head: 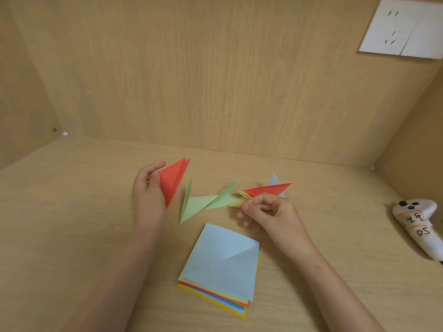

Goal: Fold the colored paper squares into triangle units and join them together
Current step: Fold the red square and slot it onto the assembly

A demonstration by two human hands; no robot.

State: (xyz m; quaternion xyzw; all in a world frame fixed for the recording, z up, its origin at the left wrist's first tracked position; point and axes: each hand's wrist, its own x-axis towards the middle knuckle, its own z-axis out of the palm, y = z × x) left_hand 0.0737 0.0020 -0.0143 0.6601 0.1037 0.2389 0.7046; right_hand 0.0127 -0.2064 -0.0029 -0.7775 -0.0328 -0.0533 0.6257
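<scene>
Roughly midway, we judge: several units are folded and some joined, with plenty of flat paper left.

Left hand (148, 192), left of centre, grips a loose red triangle unit (173, 180) by its long edge, fingers curled round it, tip pointing to upper right. It is apart from the rest and not yet joined.

Right hand (266, 212), right of centre, pinches the near end of the chain (230, 197) at the yellow unit (239, 200), other fingers curled under.

Chain lies across the middle of the table (72, 212), between the two hands. Count along it, left to right:
- two green units (191, 204), overlapping, look slotted together
- one yellow unit
- one red unit (266, 189), slotted into the yellow
- one pale blue unit (274, 182), only its tip shows behind the red

So we count five units in the chain plus one loose red, six folded in all.

Stack of paper squares (223, 264) sits at lower centre, one stack. Its top sheet is pale blue and creased but unfolded. Yellow, orange and blue edges show under it; we cannot count the sheets.

Left to do: slot the loose red in, then fold and join the stack.

Also in view: one white controller (417, 219) at right edge, one white socket plate (402, 29) at upper right.
</scene>
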